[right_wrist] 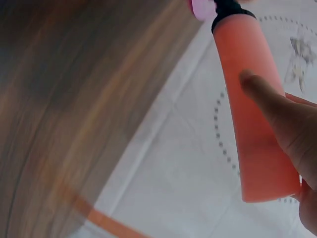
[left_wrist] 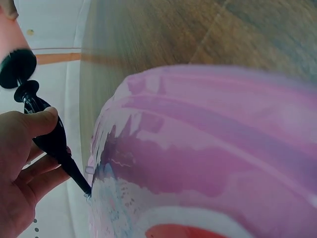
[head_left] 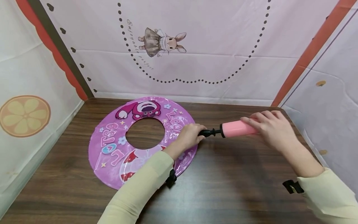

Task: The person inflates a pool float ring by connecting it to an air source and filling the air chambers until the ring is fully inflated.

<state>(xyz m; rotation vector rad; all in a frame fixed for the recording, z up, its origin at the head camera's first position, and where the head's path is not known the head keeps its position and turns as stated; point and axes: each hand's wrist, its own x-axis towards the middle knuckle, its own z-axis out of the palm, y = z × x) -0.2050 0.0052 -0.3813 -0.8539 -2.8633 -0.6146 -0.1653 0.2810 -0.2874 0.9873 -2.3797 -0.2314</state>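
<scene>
A purple inflatable swim ring (head_left: 107, 137) with a pink cartoon bear and lettering lies on the table, puffed up in the left wrist view. At its right side my left hand (head_left: 190, 136) pinches the black handle end of a hand pump (left_wrist: 52, 136) between thumb and fingers. The handle's thin tip meets the ring's edge in the left wrist view; the valve itself is mostly hidden. My right hand (head_left: 269, 129) grips the pump's pink barrel (head_left: 236, 128), its thumb lying along the side. A short stretch of black rod shows between handle and barrel.
The brown wood-grain table (head_left: 223, 186) ends at a pale printed cloth wall (head_left: 209, 37) behind, with more cloth at left and right. Black straps with small fittings (head_left: 293, 186) sit at both wrists.
</scene>
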